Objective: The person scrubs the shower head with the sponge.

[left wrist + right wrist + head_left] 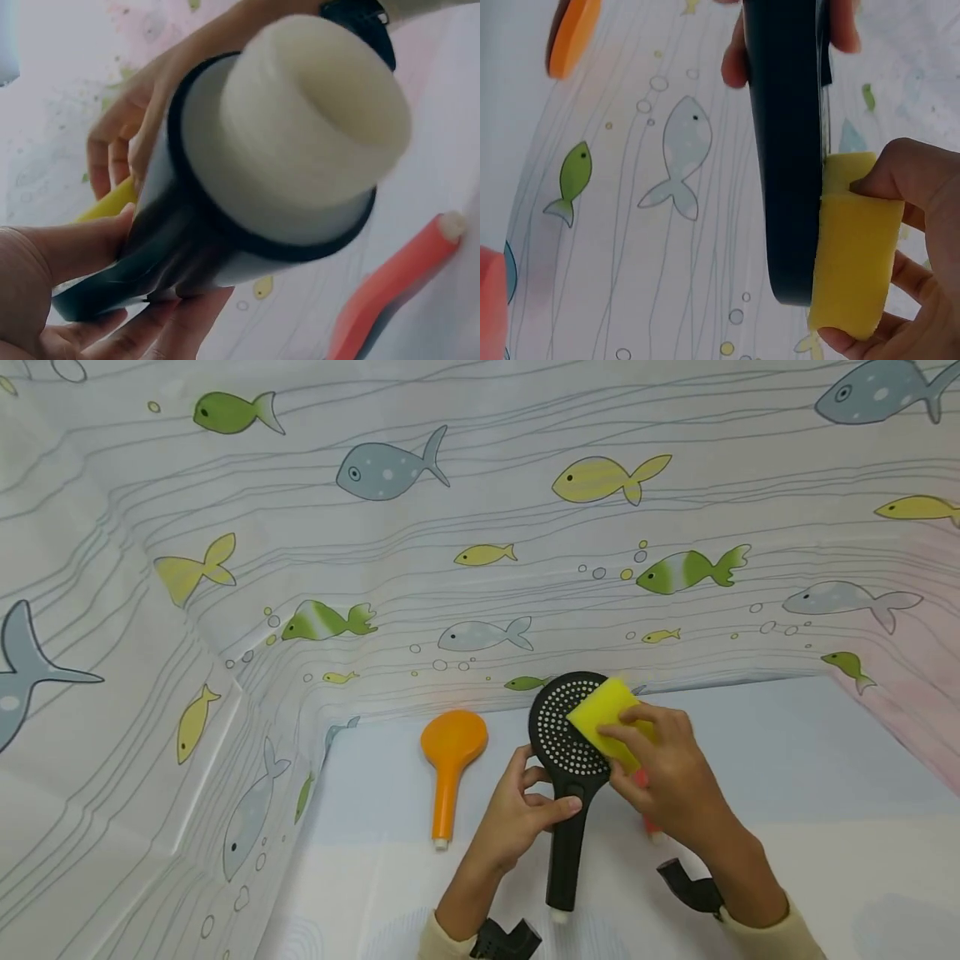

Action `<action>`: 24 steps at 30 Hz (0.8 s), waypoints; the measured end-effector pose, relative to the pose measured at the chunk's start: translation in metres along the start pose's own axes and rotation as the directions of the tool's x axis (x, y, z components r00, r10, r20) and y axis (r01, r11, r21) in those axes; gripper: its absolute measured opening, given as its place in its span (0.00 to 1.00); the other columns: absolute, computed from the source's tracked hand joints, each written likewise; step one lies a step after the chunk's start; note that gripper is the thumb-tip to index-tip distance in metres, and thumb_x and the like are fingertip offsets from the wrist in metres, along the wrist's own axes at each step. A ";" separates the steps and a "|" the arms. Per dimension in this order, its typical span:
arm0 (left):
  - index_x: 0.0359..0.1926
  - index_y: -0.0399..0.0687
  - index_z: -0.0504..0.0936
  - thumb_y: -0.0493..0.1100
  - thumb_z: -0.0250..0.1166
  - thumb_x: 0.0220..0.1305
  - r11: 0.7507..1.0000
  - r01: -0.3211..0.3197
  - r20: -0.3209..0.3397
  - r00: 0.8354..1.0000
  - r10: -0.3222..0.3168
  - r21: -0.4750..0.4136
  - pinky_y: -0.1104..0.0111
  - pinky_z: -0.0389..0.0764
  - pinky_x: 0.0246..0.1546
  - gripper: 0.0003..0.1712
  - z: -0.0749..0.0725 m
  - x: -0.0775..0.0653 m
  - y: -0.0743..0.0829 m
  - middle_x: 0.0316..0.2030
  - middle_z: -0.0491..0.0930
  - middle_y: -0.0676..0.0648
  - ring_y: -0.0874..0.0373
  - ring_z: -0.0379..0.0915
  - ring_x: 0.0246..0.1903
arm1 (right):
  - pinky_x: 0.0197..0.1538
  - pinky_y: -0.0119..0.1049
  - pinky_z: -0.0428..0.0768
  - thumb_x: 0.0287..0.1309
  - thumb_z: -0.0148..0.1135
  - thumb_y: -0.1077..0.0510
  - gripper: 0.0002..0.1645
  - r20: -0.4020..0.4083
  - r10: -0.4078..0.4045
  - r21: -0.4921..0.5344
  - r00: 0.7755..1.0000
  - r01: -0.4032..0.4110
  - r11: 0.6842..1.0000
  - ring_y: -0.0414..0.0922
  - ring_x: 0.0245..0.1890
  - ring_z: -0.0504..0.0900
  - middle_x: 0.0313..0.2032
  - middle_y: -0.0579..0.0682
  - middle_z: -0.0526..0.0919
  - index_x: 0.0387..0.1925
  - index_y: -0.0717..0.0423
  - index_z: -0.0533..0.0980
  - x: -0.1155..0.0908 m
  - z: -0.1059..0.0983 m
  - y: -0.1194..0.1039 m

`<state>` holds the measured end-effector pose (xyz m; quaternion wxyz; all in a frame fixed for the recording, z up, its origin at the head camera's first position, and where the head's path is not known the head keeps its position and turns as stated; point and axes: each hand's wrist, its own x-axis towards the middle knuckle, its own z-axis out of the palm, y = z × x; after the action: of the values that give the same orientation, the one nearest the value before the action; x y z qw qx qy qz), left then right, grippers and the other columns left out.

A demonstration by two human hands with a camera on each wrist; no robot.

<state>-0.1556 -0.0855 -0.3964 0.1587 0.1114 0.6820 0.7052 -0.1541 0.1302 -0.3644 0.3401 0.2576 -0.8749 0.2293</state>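
Observation:
My left hand grips a black shower head by its neck, thumb across the front. Its round face, dotted with pale nozzles, is turned toward me in the head view. In the left wrist view the white threaded end of the handle fills the foreground. A yellow sponge is pinched between the thumb and fingers of my right hand. The sponge lies flat against the nozzle face, covering its right part, as the right wrist view shows from the side.
An orange shower head lies on the pale table to the left. Behind my right hand is a red-pink shower head, mostly hidden in the head view. A fish-patterned sheet rises at the back and left.

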 end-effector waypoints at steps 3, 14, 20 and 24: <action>0.63 0.66 0.58 0.43 0.71 0.52 0.999 -0.030 -0.016 0.999 0.030 -0.026 0.62 0.83 0.32 0.41 -0.005 0.000 0.002 0.47 0.78 0.45 0.54 0.82 0.30 | 0.49 0.42 0.75 0.41 0.63 0.58 0.25 0.067 -0.046 0.004 0.997 0.046 0.999 0.53 0.53 0.66 0.50 0.54 0.71 0.47 0.51 0.76 0.000 0.005 -0.010; 0.63 0.63 0.59 0.43 0.69 0.53 0.999 -0.042 -0.023 0.999 0.041 -0.026 0.61 0.83 0.35 0.39 -0.013 -0.001 0.007 0.48 0.77 0.42 0.52 0.82 0.32 | 0.47 0.43 0.75 0.40 0.66 0.58 0.23 0.100 -0.083 0.022 0.992 0.081 0.996 0.49 0.50 0.68 0.49 0.53 0.73 0.44 0.48 0.77 0.000 0.012 -0.017; 0.64 0.68 0.57 0.47 0.70 0.52 0.998 -0.002 -0.004 1.000 0.003 0.056 0.64 0.80 0.38 0.43 -0.006 -0.001 0.004 0.47 0.76 0.46 0.55 0.80 0.31 | 0.47 0.45 0.68 0.45 0.59 0.56 0.17 -0.016 -0.042 0.017 0.999 0.042 0.999 0.57 0.49 0.67 0.47 0.57 0.73 0.41 0.54 0.78 0.002 0.007 0.001; 0.64 0.72 0.56 0.50 0.71 0.50 0.995 0.036 0.011 0.999 -0.037 0.092 0.64 0.78 0.39 0.43 -0.001 -0.001 0.001 0.48 0.76 0.50 0.56 0.79 0.31 | 0.44 0.44 0.65 0.47 0.55 0.57 0.17 -0.094 -0.029 0.027 0.995 0.032 0.999 0.59 0.47 0.67 0.47 0.61 0.73 0.40 0.56 0.79 0.001 0.005 0.011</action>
<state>-0.1548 -0.0870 -0.3952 0.1705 0.1105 0.7146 0.6694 -0.1641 0.1353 -0.3694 0.3804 0.2649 -0.8505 0.2483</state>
